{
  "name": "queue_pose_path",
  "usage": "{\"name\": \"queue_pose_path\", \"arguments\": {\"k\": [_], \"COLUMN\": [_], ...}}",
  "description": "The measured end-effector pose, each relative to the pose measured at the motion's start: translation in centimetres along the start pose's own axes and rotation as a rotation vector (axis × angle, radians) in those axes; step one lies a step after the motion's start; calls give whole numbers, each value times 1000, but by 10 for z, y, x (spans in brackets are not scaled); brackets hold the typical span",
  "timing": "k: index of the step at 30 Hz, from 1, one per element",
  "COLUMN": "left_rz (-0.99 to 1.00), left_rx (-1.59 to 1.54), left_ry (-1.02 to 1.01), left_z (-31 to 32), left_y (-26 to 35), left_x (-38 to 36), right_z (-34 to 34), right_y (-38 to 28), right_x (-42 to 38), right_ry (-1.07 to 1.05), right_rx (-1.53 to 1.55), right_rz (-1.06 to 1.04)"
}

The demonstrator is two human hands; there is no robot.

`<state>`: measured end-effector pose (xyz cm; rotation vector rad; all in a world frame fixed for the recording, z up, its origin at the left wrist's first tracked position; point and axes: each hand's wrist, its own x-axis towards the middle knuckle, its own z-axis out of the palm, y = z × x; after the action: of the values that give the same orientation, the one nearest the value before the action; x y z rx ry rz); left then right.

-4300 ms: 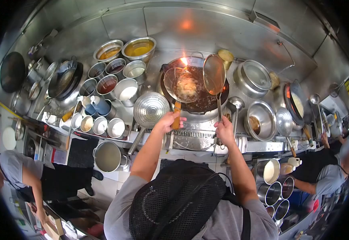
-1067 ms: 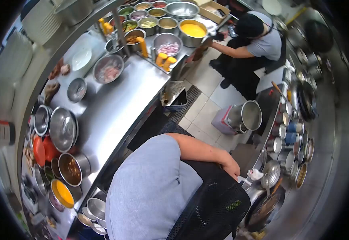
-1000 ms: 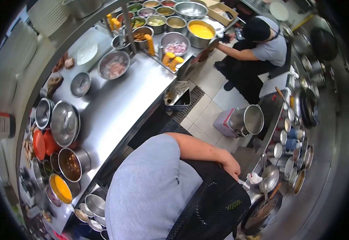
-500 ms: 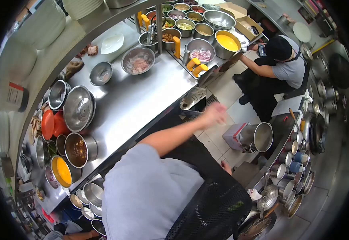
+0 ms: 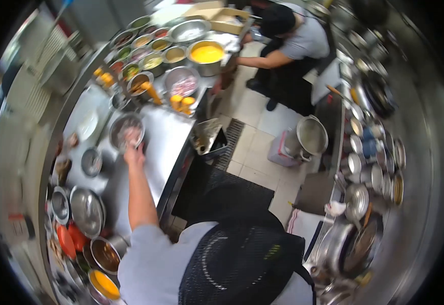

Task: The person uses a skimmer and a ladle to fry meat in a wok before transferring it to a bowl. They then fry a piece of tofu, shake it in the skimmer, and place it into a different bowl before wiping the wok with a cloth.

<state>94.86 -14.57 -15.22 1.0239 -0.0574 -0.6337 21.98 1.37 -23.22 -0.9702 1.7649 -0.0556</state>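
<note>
My left hand (image 5: 135,154) is at the near rim of a metal bowl (image 5: 114,122) on the steel counter. Its fingers appear closed over the rim, with the thumb toward the right; blur and overlap hide part of the grip. Pale pink raw pieces (image 5: 129,133) lie in the bowl, too blurred to name. Beside the bowl, toward the lower left, stands a smaller metal bowl (image 5: 91,161). A white dish (image 5: 87,125) sits farther left. My right hand does not show; below me, my black mesh cap (image 5: 237,264) covers much of the view.
Ingredient pans, a pot of yellow liquid (image 5: 206,52) and yellow-handled tools (image 5: 151,93) stand at the counter's far end. A co-worker (image 5: 303,38) sits beyond the aisle. A large pot (image 5: 311,133) stands on a bucket at right. Nearer left are stacked bowls (image 5: 87,211) and a brown-sauce pot (image 5: 105,254).
My left hand has swung from above the aisle to the bowl of pink pieces. My view has turned, shifting the scene leftward. My right hand has gone out of sight.
</note>
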Motion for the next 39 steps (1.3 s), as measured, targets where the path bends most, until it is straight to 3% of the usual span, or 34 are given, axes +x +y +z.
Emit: {"name": "queue_pose_path", "arguments": {"k": [5,10,12,15,16,17,18,19,20,21,22,23,25,26,28,29,31,35,37,39], "left_rz": [-186,-141,-232,-283,-419,-427,-435,-586,-613,-453,-565,-497,-748,-734,-333,-324,-555,-582,-254,-234], "left_rx": [-18,52,229,475,618,725,481,798,1029,994,1118,1339,1503,1516,1476,1477,1619,1775,1816,1780], "left_ry": [37,68,-51,-327,-522,-853,-1342,-977,-1299,-1489,-1698,-1916,-2176,-2193,-2491,-2500,-2238,-2108,-2278,-2279], "left_z": [35,67,71,87,97,119,70,120,117,120,118,123,119,111,104,104,123,137,129,133], "left_y": [-26,-41,-51,-92,-107,-109,-223,-169,-210,-219,-243,-256,-298,-320,-347,-349,-329,-331,-367,-349], "left_x": [-62,-92,-103,-143,-158,-203,-129,-248,-251,-298,-315,-337,-358,-360,-372,-380,-407,-427,-415,-438], "right_z": [13,21,30,47,52,60,74,100,130,139,143,148,157,163,168,172,194,259,290,272], "right_y": [-23,-26,-5,28,42,54,73,111,153,158,154,151,150,150,151,154,163,207,243,232], "right_x": [3,-12,-15,-46,-53,-59,-58,-41,-17,-23,-41,-55,-80,-91,-118,-127,-138,-127,-108,-126], "right_ry": [31,136,155,326,259,178,202,243,280,307,338,370,414,419,474,479,631,694,601,587], "right_rx": [283,511,579,713,609,500,552,349,136,203,361,487,604,626,782,791,803,751,530,644], "right_rz": [31,77,84,166,232,288,306,164,23,107,241,366,446,445,409,408,388,412,289,339]}}
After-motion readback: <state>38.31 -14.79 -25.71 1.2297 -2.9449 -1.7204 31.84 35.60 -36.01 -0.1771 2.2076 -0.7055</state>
